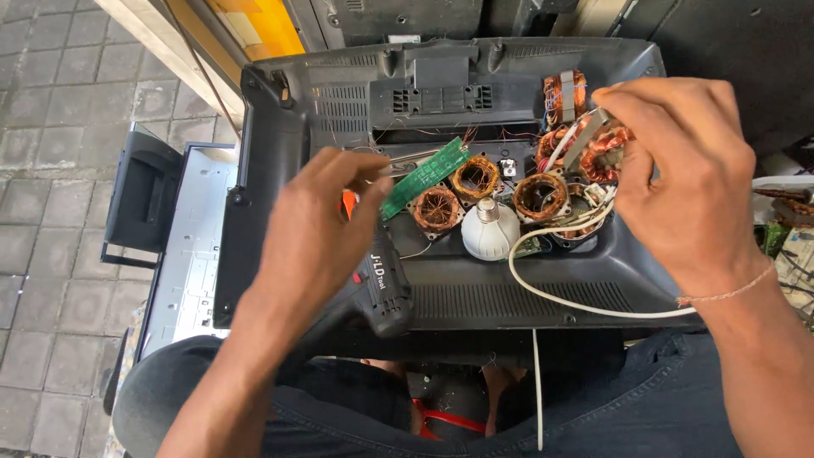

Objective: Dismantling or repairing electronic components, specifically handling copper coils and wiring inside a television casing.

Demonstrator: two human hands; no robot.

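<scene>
My left hand (318,233) hovers over a black plastic TV back cover (475,293) lying across my lap, its fingertips pinched on a thin silver metal tool (405,161). The tool's end lies next to a narrow green circuit board (424,178). My right hand (691,174) grips a copper-wound coil (604,146) at the cover's right side; a white cable (577,298) runs from there over the cover's front. Several other copper coils (437,209) and a white bulb (490,231) lie in the cover's hollow. A black cordless drill (383,293) lies under my left wrist.
A second flat screen panel with a black stand (174,246) lies on the paved floor at the left. More circuit boards and parts (788,237) sit at the right edge. Dark appliance housings (407,17) stand behind the cover.
</scene>
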